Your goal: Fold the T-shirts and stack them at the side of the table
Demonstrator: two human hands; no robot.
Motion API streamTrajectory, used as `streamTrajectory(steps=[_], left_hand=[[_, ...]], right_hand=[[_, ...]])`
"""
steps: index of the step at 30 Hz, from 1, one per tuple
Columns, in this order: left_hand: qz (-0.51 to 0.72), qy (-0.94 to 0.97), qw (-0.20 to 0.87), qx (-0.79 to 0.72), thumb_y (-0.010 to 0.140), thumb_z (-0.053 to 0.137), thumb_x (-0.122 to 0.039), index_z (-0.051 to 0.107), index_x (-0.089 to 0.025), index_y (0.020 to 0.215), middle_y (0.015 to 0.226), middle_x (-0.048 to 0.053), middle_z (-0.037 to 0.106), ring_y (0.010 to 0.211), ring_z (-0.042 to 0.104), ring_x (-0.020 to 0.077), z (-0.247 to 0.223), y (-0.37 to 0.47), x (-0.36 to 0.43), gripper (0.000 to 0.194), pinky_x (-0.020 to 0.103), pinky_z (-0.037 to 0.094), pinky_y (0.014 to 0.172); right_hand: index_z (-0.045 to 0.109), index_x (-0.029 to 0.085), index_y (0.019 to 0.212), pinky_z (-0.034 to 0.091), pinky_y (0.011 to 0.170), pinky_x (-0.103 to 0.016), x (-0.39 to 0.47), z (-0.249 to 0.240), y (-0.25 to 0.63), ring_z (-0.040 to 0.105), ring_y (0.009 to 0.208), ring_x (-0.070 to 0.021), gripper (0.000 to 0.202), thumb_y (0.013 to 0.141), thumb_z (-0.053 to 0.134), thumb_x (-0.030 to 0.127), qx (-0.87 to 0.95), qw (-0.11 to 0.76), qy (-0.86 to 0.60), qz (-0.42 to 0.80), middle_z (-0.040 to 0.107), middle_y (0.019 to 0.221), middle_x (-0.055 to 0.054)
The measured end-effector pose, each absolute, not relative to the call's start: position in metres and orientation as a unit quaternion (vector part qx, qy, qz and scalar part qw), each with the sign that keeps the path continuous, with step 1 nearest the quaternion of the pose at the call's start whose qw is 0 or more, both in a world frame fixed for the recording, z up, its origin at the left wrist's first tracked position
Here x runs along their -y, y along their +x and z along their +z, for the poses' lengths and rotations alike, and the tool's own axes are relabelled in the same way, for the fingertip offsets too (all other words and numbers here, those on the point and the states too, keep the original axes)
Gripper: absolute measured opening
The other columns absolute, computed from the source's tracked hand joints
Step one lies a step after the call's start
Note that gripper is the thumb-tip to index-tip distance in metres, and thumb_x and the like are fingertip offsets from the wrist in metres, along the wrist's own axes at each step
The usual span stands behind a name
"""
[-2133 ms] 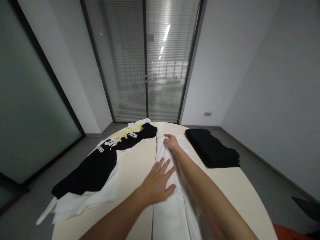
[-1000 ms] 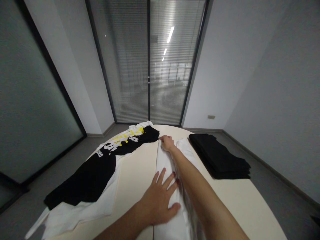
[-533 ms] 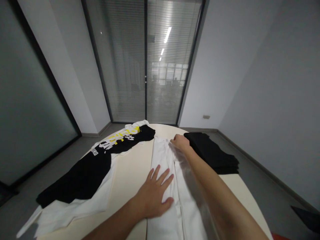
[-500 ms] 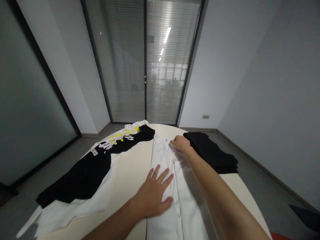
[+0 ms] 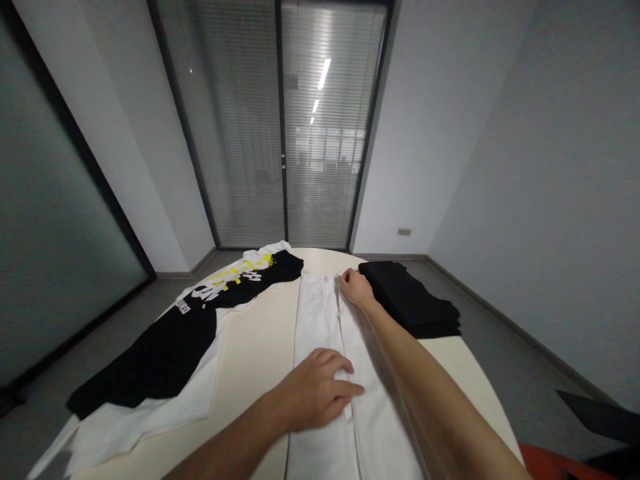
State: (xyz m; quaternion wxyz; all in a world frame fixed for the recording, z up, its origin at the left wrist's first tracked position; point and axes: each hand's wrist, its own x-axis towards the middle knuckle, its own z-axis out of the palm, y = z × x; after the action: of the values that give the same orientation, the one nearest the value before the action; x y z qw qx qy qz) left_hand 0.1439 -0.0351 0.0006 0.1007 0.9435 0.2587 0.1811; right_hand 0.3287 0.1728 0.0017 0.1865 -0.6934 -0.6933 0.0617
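White trousers (image 5: 320,313) lie lengthwise on the round cream table (image 5: 255,340), waistband at the far end. My right hand (image 5: 356,288) is closed on the trousers' far right corner, beside a black folded stack. My left hand (image 5: 323,390) rests on the middle of the trousers, fingers apart and partly bent, near the gap between the two legs. It does not grip the cloth.
Black garments (image 5: 407,300) lie folded in a stack at the table's right edge. A black shirt (image 5: 160,353) with yellow and white print lies over white cloth (image 5: 145,427) on the left. Something red (image 5: 555,463) shows at the lower right.
My left hand has shifted slightly right and its spread fingers have bent. My right hand still holds the far corner. The whole view has shifted a little.
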Motion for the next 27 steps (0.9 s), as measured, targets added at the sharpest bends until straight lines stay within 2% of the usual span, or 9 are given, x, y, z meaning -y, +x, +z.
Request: streamTrajectory(steps=[4,8,11,14,17,21,23,25,27], left_hand=[[0.178,0.953,0.069,-0.237,0.1,0.052,-0.028,0.067,-0.031,0.12,0.115,0.003,0.066,0.107,0.057,0.019,-0.006,0.147,0.034,0.025,0.035,0.04,0.096],[0.178,0.96,0.029,-0.215,0.103,0.051,-0.031,0.068,-0.03,0.112,0.108,0.0,0.068,0.1,0.059,0.0165,-0.014,0.154,0.037,0.019,0.033,0.039,0.087],[0.185,0.958,0.015,-0.217,0.103,0.05,-0.031,0.068,-0.027,0.104,0.105,-0.001,0.069,0.096,0.059,0.0155,-0.013,0.157,0.041,0.018,0.033,0.038,0.082],[0.199,0.954,0.022,-0.222,0.101,0.053,-0.027,0.067,-0.026,0.104,0.106,-0.001,0.068,0.094,0.059,0.0158,-0.005,0.157,0.044,0.015,0.032,0.038,0.079],[0.204,0.954,0.043,-0.214,0.098,0.053,-0.025,0.067,-0.024,0.105,0.108,0.0,0.068,0.098,0.059,0.0171,0.002,0.155,0.046,0.015,0.033,0.04,0.083],[0.179,0.958,0.084,-0.207,0.097,0.053,-0.025,0.067,-0.023,0.104,0.109,0.003,0.068,0.101,0.06,0.0184,0.001,0.152,0.046,0.016,0.034,0.043,0.093],[0.177,0.953,0.114,-0.217,0.095,0.056,-0.029,0.066,-0.023,0.112,0.12,0.005,0.065,0.111,0.058,0.0204,0.0,0.15,0.048,0.02,0.035,0.042,0.101],[0.171,0.947,0.14,-0.234,0.093,0.061,-0.036,0.061,-0.024,0.128,0.14,0.009,0.055,0.129,0.05,0.025,0.001,0.147,0.05,0.037,0.039,0.038,0.111],[0.146,0.943,0.156,-0.254,0.093,0.06,-0.043,0.05,-0.025,0.142,0.156,0.011,0.039,0.143,0.036,0.0305,0.002,0.144,0.052,0.053,0.045,0.031,0.118]], right_hand=[[0.067,0.019,0.103,0.044,0.074,-0.025,-0.174,-0.004,0.33,0.068,0.091,-0.02,0.023,0.095,0.053,0.035,0.713,0.189,-0.67,0.084,0.074,0.1,-0.01],[0.064,0.02,0.114,0.043,0.075,-0.026,-0.169,-0.011,0.331,0.067,0.092,-0.0207,0.027,0.09,0.061,0.034,0.729,0.184,-0.654,0.086,0.075,0.098,-0.008],[0.066,0.022,0.112,0.042,0.079,-0.026,-0.165,-0.01,0.33,0.067,0.095,-0.0207,0.023,0.09,0.059,0.027,0.736,0.186,-0.646,0.078,0.075,0.098,-0.007],[0.066,0.021,0.111,0.042,0.079,-0.027,-0.164,-0.006,0.329,0.066,0.097,-0.0207,0.024,0.096,0.049,0.027,0.734,0.201,-0.646,0.065,0.073,0.105,-0.009],[0.063,0.02,0.119,0.042,0.08,-0.026,-0.164,-0.006,0.329,0.065,0.097,-0.0194,0.03,0.1,0.042,0.028,0.736,0.208,-0.641,0.063,0.072,0.11,-0.009],[0.066,0.019,0.115,0.042,0.086,-0.025,-0.16,-0.01,0.328,0.064,0.101,-0.019,0.025,0.097,0.05,0.027,0.759,0.183,-0.62,0.079,0.071,0.111,-0.009],[0.066,0.019,0.118,0.041,0.091,-0.026,-0.155,-0.01,0.327,0.062,0.107,-0.0204,0.027,0.098,0.049,0.029,0.765,0.173,-0.615,0.079,0.069,0.117,-0.01],[0.062,0.018,0.125,0.04,0.095,-0.028,-0.148,-0.009,0.326,0.06,0.112,-0.0224,0.032,0.099,0.045,0.029,0.767,0.164,-0.616,0.077,0.066,0.123,-0.012],[0.056,0.016,0.133,0.039,0.098,-0.032,-0.139,-0.007,0.327,0.057,0.118,-0.0253,0.037,0.1,0.041,0.028,0.763,0.156,-0.623,0.072,0.063,0.129,-0.015]])
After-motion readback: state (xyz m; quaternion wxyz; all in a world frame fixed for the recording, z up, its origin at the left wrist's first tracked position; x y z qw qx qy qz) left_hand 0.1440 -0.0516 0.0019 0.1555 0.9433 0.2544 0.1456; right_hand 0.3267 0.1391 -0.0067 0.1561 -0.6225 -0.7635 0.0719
